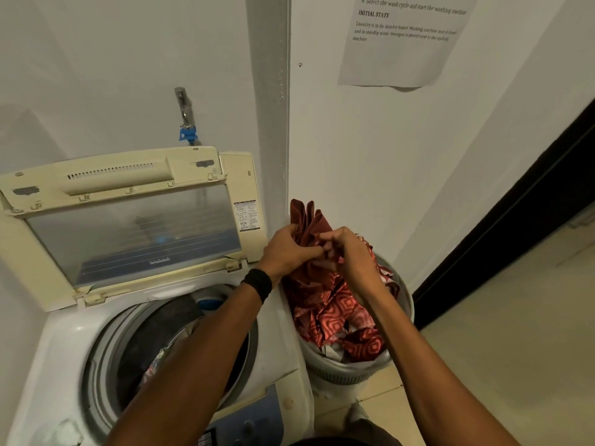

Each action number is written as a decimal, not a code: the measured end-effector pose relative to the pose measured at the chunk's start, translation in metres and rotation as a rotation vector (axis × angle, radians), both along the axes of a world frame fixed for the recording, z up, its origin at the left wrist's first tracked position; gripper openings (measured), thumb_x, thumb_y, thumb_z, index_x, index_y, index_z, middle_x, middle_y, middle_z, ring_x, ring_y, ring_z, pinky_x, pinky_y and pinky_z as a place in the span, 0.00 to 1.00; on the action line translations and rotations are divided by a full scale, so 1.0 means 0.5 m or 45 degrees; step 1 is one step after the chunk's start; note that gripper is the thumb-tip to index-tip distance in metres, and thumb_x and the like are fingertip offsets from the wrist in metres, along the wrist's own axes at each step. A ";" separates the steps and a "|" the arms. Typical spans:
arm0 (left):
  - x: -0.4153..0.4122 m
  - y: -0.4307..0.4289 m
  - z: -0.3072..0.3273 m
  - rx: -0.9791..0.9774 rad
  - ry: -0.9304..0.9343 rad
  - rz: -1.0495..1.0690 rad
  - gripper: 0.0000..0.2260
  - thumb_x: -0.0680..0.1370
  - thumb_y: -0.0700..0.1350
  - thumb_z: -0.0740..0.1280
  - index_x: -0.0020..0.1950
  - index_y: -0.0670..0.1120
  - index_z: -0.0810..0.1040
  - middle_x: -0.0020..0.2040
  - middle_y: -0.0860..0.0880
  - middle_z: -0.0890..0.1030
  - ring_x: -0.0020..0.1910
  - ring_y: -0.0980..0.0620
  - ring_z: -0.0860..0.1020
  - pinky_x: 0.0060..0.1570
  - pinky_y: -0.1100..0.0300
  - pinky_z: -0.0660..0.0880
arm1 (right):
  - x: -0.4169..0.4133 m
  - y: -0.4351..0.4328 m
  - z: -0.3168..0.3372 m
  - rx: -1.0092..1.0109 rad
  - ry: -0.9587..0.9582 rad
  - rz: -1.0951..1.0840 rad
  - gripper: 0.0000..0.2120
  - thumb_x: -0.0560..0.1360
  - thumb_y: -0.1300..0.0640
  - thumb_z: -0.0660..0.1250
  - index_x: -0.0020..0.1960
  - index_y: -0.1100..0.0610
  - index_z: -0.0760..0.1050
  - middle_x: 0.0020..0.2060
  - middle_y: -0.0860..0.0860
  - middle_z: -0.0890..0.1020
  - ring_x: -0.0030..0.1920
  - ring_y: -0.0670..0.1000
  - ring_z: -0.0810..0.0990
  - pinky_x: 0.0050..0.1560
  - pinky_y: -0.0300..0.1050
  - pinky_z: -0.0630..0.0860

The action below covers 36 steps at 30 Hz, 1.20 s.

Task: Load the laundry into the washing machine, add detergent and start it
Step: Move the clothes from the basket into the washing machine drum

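A top-loading washing machine (pixel 64 342) fills the lower left, its lid (pixel 128 226) propped open toward the wall behind it. Some clothing (pixel 157 362) already lies inside its drum (pixel 135 333), so loading looks begun but not finished.

Just to the right of the machine stands a round grey laundry basket (pixel 338 371), heaped with red patterned cloth (pixel 331 313) (possibly more than one piece; the folds run together). Above the basket, about level with the machine's lid hinge, both hands meet on a bunched upper part of that cloth. The left hand (pixel 286 249) has its fingers curled round the fabric, and the right hand (pixel 351 252) pinches it, the two hands touching. The left wrist wears a black band (pixel 257 283).

Left to do, by my reading: move this cloth into the drum, empty the basket, add detergent, shut the lid and start the cycle. No detergent container shows anywhere near the machine. The machine's control panel (pixel 248 426) is cut off at the lower edge and partly hidden by the left forearm, so its state cannot be read. A blue item (pixel 209 302) at the drum's rear rim is too indistinct to name.
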<state>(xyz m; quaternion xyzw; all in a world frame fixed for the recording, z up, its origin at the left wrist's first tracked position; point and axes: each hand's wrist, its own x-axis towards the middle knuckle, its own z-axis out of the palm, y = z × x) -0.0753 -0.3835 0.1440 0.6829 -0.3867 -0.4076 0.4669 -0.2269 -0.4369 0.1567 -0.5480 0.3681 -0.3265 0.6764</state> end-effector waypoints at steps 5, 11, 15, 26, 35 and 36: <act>-0.009 -0.015 0.016 -0.086 0.011 0.229 0.14 0.74 0.45 0.78 0.57 0.44 0.82 0.49 0.47 0.86 0.49 0.48 0.85 0.47 0.58 0.82 | -0.015 -0.041 -0.003 -0.700 0.239 0.007 0.13 0.79 0.60 0.65 0.61 0.50 0.81 0.54 0.48 0.81 0.51 0.48 0.81 0.49 0.46 0.80; -0.002 -0.046 0.123 -0.081 0.139 0.109 0.10 0.74 0.41 0.76 0.53 0.40 0.84 0.48 0.42 0.87 0.48 0.43 0.86 0.51 0.53 0.83 | -0.056 -0.117 -0.056 -0.405 0.187 0.547 0.54 0.68 0.55 0.82 0.82 0.45 0.52 0.76 0.43 0.68 0.70 0.39 0.73 0.64 0.37 0.76; -0.033 -0.083 0.188 -0.072 0.197 0.023 0.20 0.69 0.49 0.78 0.57 0.41 0.84 0.52 0.42 0.87 0.54 0.41 0.85 0.59 0.47 0.81 | -0.015 -0.094 -0.075 -0.404 0.236 0.604 0.31 0.66 0.55 0.83 0.66 0.52 0.77 0.58 0.45 0.83 0.57 0.40 0.82 0.61 0.44 0.79; 0.028 -0.103 0.271 -0.287 0.414 0.490 0.16 0.65 0.45 0.80 0.51 0.42 0.88 0.51 0.41 0.87 0.49 0.43 0.85 0.63 0.41 0.78 | -0.056 -0.099 -0.128 -0.002 0.222 0.608 0.18 0.71 0.60 0.77 0.59 0.58 0.78 0.51 0.61 0.85 0.51 0.61 0.85 0.49 0.43 0.83; 0.089 -0.083 0.205 -0.096 -0.123 0.672 0.13 0.70 0.50 0.79 0.51 0.49 0.83 0.47 0.48 0.87 0.48 0.46 0.86 0.51 0.50 0.84 | -0.138 -0.199 -0.051 -0.108 0.078 0.463 0.29 0.67 0.53 0.75 0.68 0.49 0.77 0.60 0.50 0.85 0.60 0.53 0.84 0.63 0.54 0.80; 0.083 -0.084 0.184 -0.011 -0.316 0.657 0.17 0.68 0.54 0.78 0.53 0.48 0.83 0.48 0.49 0.87 0.48 0.46 0.85 0.52 0.49 0.83 | -0.140 -0.206 -0.033 -0.187 0.065 0.467 0.29 0.68 0.54 0.75 0.68 0.48 0.77 0.61 0.49 0.84 0.61 0.52 0.84 0.62 0.53 0.80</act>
